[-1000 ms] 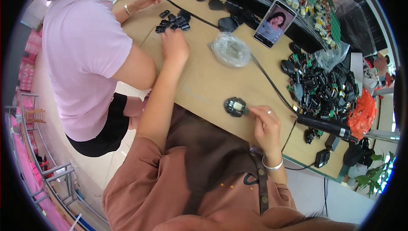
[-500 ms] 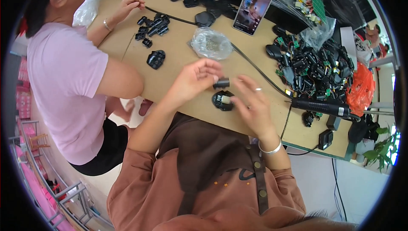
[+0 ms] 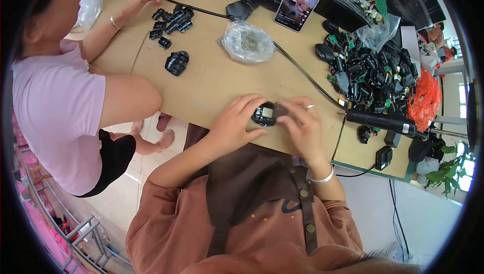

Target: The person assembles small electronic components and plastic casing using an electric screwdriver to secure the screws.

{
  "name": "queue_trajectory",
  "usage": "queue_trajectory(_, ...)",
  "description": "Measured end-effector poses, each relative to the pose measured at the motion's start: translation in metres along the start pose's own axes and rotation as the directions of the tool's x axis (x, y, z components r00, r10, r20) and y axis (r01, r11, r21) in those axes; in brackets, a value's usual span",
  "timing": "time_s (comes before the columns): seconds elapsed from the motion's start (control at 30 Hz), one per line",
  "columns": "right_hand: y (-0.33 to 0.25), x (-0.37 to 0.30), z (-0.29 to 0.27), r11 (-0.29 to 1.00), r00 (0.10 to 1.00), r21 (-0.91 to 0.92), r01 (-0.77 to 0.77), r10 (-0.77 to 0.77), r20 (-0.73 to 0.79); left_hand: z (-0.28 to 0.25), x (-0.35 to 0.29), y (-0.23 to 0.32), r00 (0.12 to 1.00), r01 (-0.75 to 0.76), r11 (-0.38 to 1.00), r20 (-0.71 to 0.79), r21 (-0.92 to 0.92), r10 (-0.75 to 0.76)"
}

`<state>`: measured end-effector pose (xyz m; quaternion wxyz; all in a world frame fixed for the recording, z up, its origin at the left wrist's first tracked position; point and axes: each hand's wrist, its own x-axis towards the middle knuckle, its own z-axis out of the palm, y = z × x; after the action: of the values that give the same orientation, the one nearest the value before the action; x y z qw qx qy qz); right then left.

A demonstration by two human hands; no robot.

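A small rounded black plastic housing (image 3: 261, 117) with a pale block inside lies on the table in front of me. My left hand (image 3: 236, 121) curves around its left side, fingertips at the far edge and thumb at the near one. From the right, my right hand (image 3: 301, 123) pinches a small dark plastic piece (image 3: 278, 110) against the housing's right side. The fingers partly cover that piece, and its exact shape is blurred. Beyond my hands sits a clear plastic bag (image 3: 248, 43) of small metal parts.
At right lies a black electric screwdriver (image 3: 380, 121) beside a heap of black wired parts (image 3: 375, 74). A phone (image 3: 300, 0) stands upright at the back. Black pieces (image 3: 174, 20) and another housing (image 3: 177, 63) lie at left, near a co-worker's arm (image 3: 126, 95).
My left hand has come down from above the table onto the housing. The dark cylindrical piece beyond the housing is gone from there; my right hand now pinches a dark piece at the housing's side.
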<state>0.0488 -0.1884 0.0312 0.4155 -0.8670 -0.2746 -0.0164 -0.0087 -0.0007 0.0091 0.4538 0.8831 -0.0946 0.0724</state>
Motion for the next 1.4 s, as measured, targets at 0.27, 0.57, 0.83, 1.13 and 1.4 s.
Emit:
queue_trajectory(0.27,0.001,-0.001,0.023,0.955,0.982,-0.228,0.19,-0.188,0.029,0.009,-0.003,-0.012,0.998,-0.034,0.999,-0.053,0.025,0.035)
queue_trajectory(0.57,-0.007,0.011,0.018,0.885,0.937,-0.313,0.344,-0.299,0.182,0.008,-0.004,-0.011,0.997,0.055,0.998,-0.056,-0.004,-0.055)
queue_trajectory(0.83,-0.025,0.024,0.022,0.787,0.903,-0.471,0.398,-0.244,0.354,0.011,-0.003,-0.013,0.998,-0.008,1.0,-0.058,-0.012,0.008)
queue_trajectory(1.13,0.005,-0.031,-0.025,0.933,0.88,-0.327,0.148,-0.275,-0.387,0.005,0.008,-0.007,0.989,0.063,0.993,-0.127,-0.103,-0.076)
queue_trajectory(1.4,0.057,-0.035,-0.095,0.932,0.377,0.348,0.097,0.289,-0.88,0.009,0.024,-0.007,0.992,0.113,0.982,-0.071,0.15,-0.103)
